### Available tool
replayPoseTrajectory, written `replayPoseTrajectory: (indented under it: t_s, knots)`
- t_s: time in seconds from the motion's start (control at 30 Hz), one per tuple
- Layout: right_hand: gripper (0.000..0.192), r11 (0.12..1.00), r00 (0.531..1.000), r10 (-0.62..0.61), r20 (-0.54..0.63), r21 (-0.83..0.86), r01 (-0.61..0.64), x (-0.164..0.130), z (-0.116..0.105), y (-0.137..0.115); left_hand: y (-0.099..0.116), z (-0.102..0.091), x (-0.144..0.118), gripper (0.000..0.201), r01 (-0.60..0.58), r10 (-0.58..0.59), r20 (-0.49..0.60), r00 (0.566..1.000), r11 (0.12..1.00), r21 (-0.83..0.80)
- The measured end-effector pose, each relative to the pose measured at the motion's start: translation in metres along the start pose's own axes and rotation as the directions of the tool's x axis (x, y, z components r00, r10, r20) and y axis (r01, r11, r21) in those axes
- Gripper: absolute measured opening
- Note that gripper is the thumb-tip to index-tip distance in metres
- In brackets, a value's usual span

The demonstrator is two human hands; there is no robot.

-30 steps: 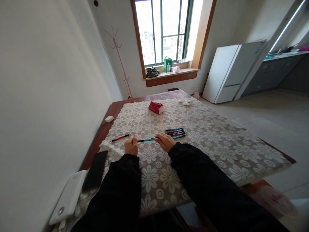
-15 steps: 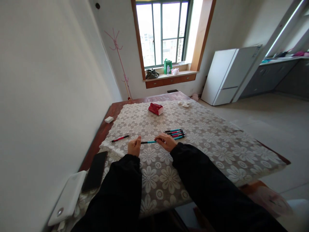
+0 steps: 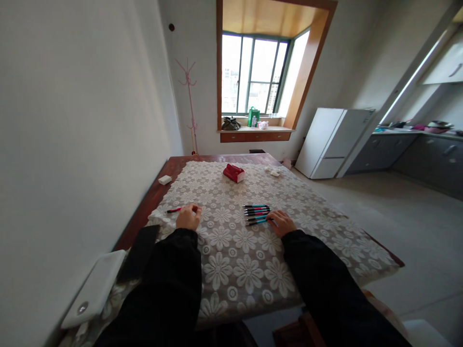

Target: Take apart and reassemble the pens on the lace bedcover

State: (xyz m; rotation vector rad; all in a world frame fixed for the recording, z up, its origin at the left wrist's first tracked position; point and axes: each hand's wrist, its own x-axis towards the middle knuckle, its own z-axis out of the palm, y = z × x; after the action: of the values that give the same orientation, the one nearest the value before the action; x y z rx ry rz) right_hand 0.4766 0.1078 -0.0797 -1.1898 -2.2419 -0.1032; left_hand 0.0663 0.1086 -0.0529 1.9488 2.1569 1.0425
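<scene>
Two hands work apart on the counter (image 3: 325, 226). Right hand (image 3: 282, 223) rests fingers-down at the near end of the pen row (image 3: 256, 214), touching the nearest pen; grip cannot be told. Left hand (image 3: 188, 218) curls loosely over the end of the lone red pen (image 3: 175, 210). Judged step: pen laid in row, red one being picked up. Next: a firm pinch, then a lift.

Daylight enters through the window (image 3: 253, 79), whose panes I see blown out to white. The table (image 3: 253, 250) is evenly, softly lit with faint shadows. Wide-angle distortion bends the walls and edges; the dark sleeves (image 3: 170, 284) lose detail near the lower border.
</scene>
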Motion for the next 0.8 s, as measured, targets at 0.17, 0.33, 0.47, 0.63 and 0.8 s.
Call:
replayPoseTrajectory:
  t_s: [0.17,0.33,0.47,0.63,0.8]
  knots:
    - [0.011,0.989,0.998,0.068,0.0,-0.129,-0.068,0.001,0.006,-0.002,-0.013,-0.009,0.004,0.021,0.005,-0.002,-0.022,1.0,0.989,0.148]
    - [0.008,0.983,0.996,0.08,0.05,-0.168,-0.071,0.004,0.004,-0.004,-0.016,-0.016,0.001,0.04,0.128,-0.141,0.023,0.99,0.95,0.285]
    - [0.008,0.978,0.995,0.074,0.07,-0.201,-0.058,0.009,0.002,-0.008,-0.017,-0.018,-0.002,0.035,0.15,-0.176,0.057,0.983,0.938,0.313]
    - [0.01,0.978,0.993,0.083,0.082,-0.2,-0.065,0.014,0.005,-0.009,-0.021,-0.017,0.001,0.036,0.157,-0.182,0.053,0.982,0.938,0.308]
    - [0.009,0.989,0.994,0.106,0.019,-0.107,-0.103,0.012,0.005,-0.008,-0.026,-0.015,0.001,0.046,0.152,-0.177,0.041,0.983,0.925,0.347]
